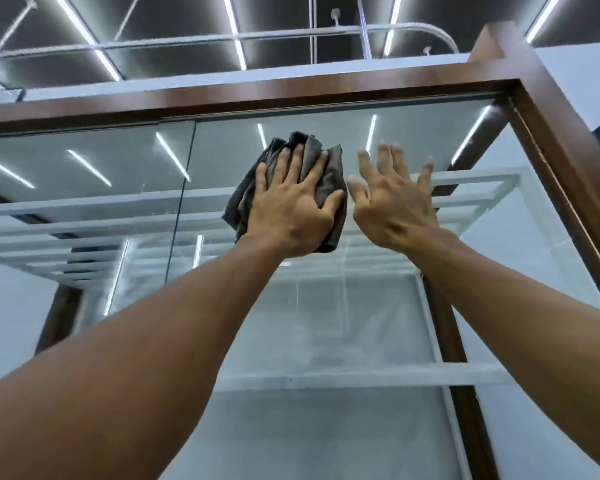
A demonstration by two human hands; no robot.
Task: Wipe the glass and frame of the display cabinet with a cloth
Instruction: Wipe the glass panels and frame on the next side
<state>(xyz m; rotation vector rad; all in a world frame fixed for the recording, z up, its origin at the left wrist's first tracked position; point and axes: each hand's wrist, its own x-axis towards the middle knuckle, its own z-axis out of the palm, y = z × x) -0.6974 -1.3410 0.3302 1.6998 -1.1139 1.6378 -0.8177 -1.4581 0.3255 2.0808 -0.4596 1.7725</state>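
Head view: my left hand is pressing cloth flat on glass; right hand, splayed bare, is risking smudges.

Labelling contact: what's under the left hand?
A crumpled grey cloth, pressed against the cabinet glass by the spread left hand. The glass patch behind the cloth is covered, so its state cannot be seen.

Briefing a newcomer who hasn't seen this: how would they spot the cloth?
Find the display cabinet's brown wooden frame, then the glass just under its top. The cloth is the crumpled dark grey rag pressed there under the left hand; the right hand beside it is bare.
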